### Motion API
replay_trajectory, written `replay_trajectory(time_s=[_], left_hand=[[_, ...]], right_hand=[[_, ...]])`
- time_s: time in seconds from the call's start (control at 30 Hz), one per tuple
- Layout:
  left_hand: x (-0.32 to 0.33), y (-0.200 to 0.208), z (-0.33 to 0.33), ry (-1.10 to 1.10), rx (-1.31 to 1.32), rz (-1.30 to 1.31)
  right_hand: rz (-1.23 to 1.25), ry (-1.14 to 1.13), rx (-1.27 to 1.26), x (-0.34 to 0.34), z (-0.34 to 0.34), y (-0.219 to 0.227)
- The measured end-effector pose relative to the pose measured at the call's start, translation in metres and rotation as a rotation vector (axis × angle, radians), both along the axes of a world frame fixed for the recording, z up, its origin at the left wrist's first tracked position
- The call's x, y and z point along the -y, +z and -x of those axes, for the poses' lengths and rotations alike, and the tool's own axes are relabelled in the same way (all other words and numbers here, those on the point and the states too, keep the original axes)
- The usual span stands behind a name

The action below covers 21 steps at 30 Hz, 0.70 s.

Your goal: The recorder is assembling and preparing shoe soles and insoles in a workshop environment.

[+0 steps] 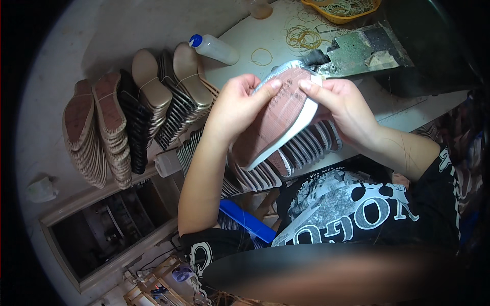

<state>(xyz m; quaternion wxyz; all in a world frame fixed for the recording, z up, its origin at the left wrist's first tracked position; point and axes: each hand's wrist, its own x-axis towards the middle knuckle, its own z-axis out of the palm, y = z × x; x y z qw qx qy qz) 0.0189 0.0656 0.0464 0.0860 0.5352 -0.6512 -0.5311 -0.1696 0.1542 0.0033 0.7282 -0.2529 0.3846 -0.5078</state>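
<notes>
Between my hands is a shoe insole [273, 115] with a pinkish-brown, printed underside facing up and a pale rim. Its toe end points away from me, close to a dark machine nozzle [316, 58]. My left hand [248, 97] grips the left edge, thumb flat on the underside near the toe. On the opposite edge my right hand [339, 99] pinches it, thumb pressed on top beside a small pale tab. The fingers beneath are mostly hidden. Below the held insole a row of similar insoles [303, 145] stands on edge along the table.
Banded stacks of insoles [148, 76] lean at the left. A blue-capped bottle [219, 50] lies on the table beyond. Rubber bands [301, 38] lie near a yellow basket [339, 18]. A worn green machine [372, 53] stands at right; a blue strip [247, 221] is below.
</notes>
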Motion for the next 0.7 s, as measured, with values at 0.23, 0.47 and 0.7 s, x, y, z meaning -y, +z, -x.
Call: replay_trajectory(time_s=[0.23,0.47,0.7], left_hand=[[-0.014,-0.007,0.010,0.072,-0.075,-0.120],[-0.031,0.014,0.014,0.101,-0.095,-0.316],[-0.032,-0.007,0.011,0.152,-0.055,-0.093]], right_hand=[[0.060,0.168,-0.148,-0.013,0.003,0.004],[0.246,0.242,-0.274,0.005,0.024,-0.017],[0.222,0.191,-0.188,-0.015,0.023,-0.009]])
